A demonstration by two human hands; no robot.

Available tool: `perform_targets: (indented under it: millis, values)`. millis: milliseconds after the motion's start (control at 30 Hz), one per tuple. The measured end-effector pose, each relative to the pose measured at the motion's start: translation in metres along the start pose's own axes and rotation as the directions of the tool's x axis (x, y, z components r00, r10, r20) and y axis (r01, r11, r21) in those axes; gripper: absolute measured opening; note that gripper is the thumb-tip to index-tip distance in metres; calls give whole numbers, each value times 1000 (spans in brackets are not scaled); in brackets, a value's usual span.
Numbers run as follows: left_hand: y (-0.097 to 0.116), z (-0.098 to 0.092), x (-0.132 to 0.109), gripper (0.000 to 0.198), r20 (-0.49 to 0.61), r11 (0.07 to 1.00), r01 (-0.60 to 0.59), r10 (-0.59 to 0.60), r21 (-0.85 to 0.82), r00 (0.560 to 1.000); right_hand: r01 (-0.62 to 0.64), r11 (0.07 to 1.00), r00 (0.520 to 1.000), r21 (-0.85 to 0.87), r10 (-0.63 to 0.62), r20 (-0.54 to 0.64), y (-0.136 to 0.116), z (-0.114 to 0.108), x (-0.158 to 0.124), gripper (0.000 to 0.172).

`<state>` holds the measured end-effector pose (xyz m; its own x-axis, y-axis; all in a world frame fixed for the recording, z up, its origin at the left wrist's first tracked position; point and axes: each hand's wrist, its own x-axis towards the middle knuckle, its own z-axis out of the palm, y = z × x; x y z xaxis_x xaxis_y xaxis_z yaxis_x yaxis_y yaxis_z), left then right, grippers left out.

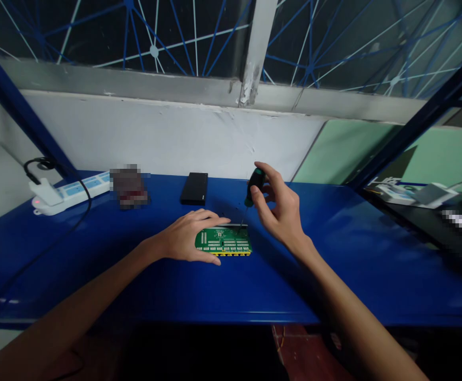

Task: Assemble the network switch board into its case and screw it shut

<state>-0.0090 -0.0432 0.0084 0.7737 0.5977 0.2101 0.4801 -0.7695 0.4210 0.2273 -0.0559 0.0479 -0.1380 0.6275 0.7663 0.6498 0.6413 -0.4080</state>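
A green circuit board [226, 239] with a yellow strip along its near edge lies on the blue desk. Across its left end, my left hand [191, 235] grips it, thumb on the near side and fingers over the far side. My right hand [279, 203] holds a screwdriver [255, 186] by its dark green and black handle, tilted. The thin shaft points down and left to the board's upper right part. Whether the tip sits in a screw is too small to make out.
A black flat box [195, 188] lies behind the board. To the left are a blurred-out item [129, 186] and a white power strip [82, 191] with a black cable [82, 211] running over the desk [199, 301]. Blue frame posts stand on both sides; white adapters [417, 194] sit far right.
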Motion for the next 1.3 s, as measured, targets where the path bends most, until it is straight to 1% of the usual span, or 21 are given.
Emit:
perform_targets:
  millis: [200,300,400,500,633,733,833,1000,1167,1233,1300]
  values:
    - [-4,2,-1,88,6,1000,-5,5,14,1000,38,999,997,-33,-40,-63,1,2,-1,46]
    - [-4,2,-1,88,7,1000,-16,16,19,1000,71,997,995,-44,-74,-74,0,2,0,44]
    - [-3,1,-1,90,1,1000,-19,19,20,1000,59,998,997,-10,-59,-49,-2,2,-1,40]
    - [-3,1,0,91,3,1000,-12,12,7,1000,33,999,999,32,-32,-35,-1,2,-2,42]
    - [-2,1,0,89,-21,999,-21,21,-39,1000,45,999,996,-19,-47,-73,0,2,-2,40]
    - [-2,0,0,89,-20,999,-10,9,-45,1000,42,999,998,-21,-43,-48,-1,0,-2,38]
    - [-1,0,0,89,-15,999,-10,9,-47,1000,37,999,999,15,-36,-14,-2,0,-2,41]
    - [-2,-1,0,87,-18,999,-23,22,-48,1000,30,999,999,-22,-30,-40,-1,1,-1,42]
    - [-1,0,0,89,5,999,5,-5,-45,1000,-19,1000,999,5,18,35,-2,-1,-1,41]
    - [-1,0,-1,89,13,999,12,-11,-44,1000,-15,1000,1000,20,14,27,-1,-1,-1,42]
    - [-1,-1,-1,89,12,999,8,-8,-46,1000,14,1000,1000,8,-14,-6,0,-1,-1,42]
